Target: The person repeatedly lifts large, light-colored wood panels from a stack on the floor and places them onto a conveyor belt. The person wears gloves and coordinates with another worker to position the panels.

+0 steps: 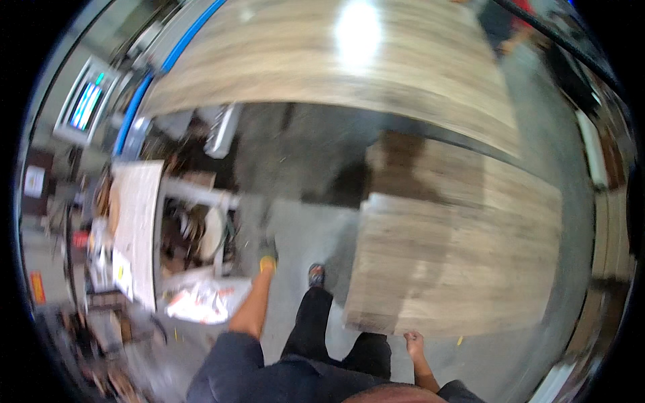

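My left hand (267, 250), in a grey glove with a yellow cuff, hangs over the floor between a workbench and a stack of panels. Motion smears its fingers, and no held thing shows. My bare right hand (414, 340) is at the near edge of the wood-grain panels (463, 262), its fingers curled closed. Whether it grips that edge or something small cannot be made out. These panels lie flat in a low pile on my right, the top one set back from a darker piece behind.
A large wood-grain sheet (302, 74) lies ahead beside a blue rail (191, 37). A machine screen (86, 106) stands at far left. The workbench (138, 235) has clutter beneath it and a white plastic bag (205, 300) nearby. Boards (613, 235) line the right side.
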`<control>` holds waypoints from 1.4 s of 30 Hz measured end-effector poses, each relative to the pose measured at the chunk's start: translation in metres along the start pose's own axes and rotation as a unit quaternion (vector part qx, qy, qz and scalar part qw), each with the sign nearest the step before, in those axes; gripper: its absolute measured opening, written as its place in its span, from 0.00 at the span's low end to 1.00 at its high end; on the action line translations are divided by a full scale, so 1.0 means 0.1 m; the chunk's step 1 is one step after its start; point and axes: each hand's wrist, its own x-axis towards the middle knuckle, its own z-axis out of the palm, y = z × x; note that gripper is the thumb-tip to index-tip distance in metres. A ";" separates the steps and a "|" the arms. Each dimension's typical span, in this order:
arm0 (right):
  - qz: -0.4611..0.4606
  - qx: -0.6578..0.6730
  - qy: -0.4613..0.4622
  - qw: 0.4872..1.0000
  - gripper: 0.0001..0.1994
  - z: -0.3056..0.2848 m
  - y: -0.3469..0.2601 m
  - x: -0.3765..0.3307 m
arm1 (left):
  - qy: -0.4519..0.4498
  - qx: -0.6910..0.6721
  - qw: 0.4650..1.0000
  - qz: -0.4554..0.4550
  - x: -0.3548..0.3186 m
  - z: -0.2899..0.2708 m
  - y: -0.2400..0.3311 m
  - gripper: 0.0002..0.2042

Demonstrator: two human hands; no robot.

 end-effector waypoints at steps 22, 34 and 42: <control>0.360 0.368 0.046 0.856 0.40 -0.29 3.03 0.35 | -0.190 -0.244 0.936 -0.167 -3.85 2.77 2.36 0.47; 0.453 0.477 0.200 0.727 0.40 -0.26 3.78 1.00 | -0.068 -0.119 0.986 -0.092 -4.30 3.17 2.30 0.38; 0.379 0.485 0.191 0.765 0.31 -0.34 4.38 0.81 | -0.233 -0.180 0.903 -0.311 -4.78 3.66 1.81 0.32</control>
